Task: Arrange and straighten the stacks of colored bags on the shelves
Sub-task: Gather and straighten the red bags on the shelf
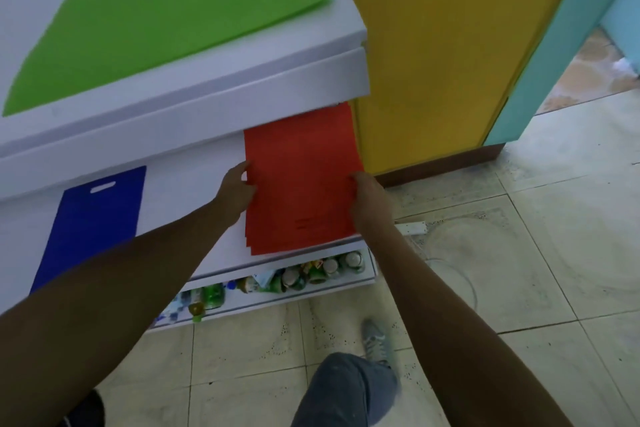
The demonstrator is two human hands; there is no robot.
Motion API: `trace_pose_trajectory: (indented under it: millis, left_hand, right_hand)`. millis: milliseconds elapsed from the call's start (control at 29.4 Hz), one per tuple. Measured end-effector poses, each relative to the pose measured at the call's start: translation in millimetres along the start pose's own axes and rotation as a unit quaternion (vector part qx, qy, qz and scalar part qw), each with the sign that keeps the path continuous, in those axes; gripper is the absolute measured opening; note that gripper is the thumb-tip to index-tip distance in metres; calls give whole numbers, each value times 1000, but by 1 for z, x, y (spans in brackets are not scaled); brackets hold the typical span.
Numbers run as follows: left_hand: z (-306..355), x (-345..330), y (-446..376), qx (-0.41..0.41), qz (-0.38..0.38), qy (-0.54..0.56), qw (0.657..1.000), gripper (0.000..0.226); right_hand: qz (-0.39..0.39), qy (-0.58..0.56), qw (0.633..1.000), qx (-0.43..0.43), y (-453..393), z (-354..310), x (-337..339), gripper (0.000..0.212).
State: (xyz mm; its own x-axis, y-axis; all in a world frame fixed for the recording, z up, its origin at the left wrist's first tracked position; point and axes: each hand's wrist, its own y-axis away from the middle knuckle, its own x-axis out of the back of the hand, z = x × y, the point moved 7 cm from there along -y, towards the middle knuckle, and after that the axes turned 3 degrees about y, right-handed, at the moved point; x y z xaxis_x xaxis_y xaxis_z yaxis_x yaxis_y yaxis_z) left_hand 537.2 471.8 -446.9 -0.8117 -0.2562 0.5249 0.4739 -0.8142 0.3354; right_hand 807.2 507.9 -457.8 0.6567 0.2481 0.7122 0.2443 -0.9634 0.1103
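A stack of red bags (301,180) lies on the middle white shelf (207,204), at its right end; its upper part runs under the shelf above. My left hand (239,189) presses against the stack's left edge and my right hand (367,196) against its right edge, so the stack sits squeezed between them. The lower left corner shows several slightly offset layers. A blue bag (93,222) with a handle slot lies flat on the same shelf to the left. A green bag (162,14) lies on the top shelf (242,94).
The bottom shelf (277,298) holds several bottles and cans (294,277). A yellow panel (436,45) and a light blue wall (554,45) stand to the right. A white power strip (412,227) lies on the tiled floor. My leg and shoe (375,343) are below.
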Motion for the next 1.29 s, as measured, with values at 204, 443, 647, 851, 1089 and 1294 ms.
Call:
trace_pose_trajectory:
  millis: [204, 443, 647, 851, 1089, 1294]
  left_hand:
    - [-17, 1, -8, -11, -53, -127, 990, 73]
    - [-3, -2, 0, -1, 1, -265, 964, 70]
    - [39, -5, 60, -112, 82, -124, 983, 45]
    - [33, 61, 142, -254, 89, -110, 957, 44]
    - [-28, 230, 280, -227, 214, -88, 946, 42]
    - [-67, 399, 403, -204, 349, -110, 908, 36]
  right_hand:
    - [-10, 15, 1000, 12, -15, -6, -10, 33]
    - [-15, 95, 995, 0, -10, -1, 4, 30]
    - [-55, 58, 991, 107, 24, -57, 32, 45]
    - [-119, 59, 954, 268, 79, -170, 22, 39]
    - [-204, 21, 887, 413, 196, -321, -15, 37]
    - [-169, 34, 833, 526, 273, -454, -33, 34]
